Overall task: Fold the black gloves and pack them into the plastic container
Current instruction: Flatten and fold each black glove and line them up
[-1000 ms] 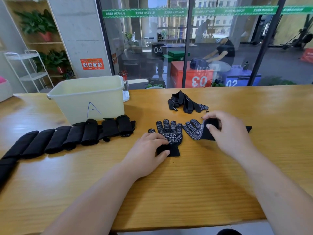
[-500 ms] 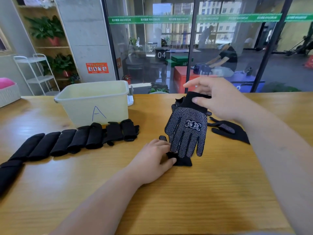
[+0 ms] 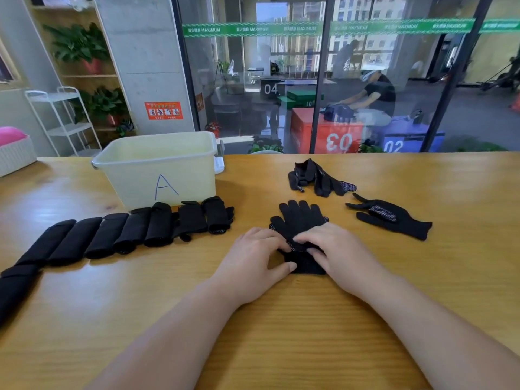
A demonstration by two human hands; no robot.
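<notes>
Stacked gloves (image 3: 302, 218): two black gloves laid one on the other, flat on the table (image 3: 295, 333), fingers pointing away from the person and cuff nearest. White grip dots show along the edges. Both hands sit on the cuff-and-palm half; the glove fingers stick out clear beyond the fingertips.

Left hand (image 3: 253, 257): fingers bent, knuckles raised, tips down on the left edge of the stack. The thumb lies against the near-left corner of the cuff. I cannot tell whether fabric is pinched between thumb and fingers or only pressed.

Right hand (image 3: 337, 254): fingers nearly straight, laid across the stack from the right and pressing it flat, so released, not clenched. Its tips lie close to the left hand's fingertips.

Loose glove (image 3: 394, 219): single, flat on the table to the right of the stack, apart from both hands.

Heap of gloves (image 3: 318, 178): unfolded, farther back on the table.

Folded gloves (image 3: 126, 232): a row of black bundles running from just in front of the container out to the left edge of view.

Plastic container (image 3: 157, 170): pale tub marked "A" on its near wall, standing back-left on the table, well apart from the hands. Its bottom is hidden by the near wall; contents cannot be told.
</notes>
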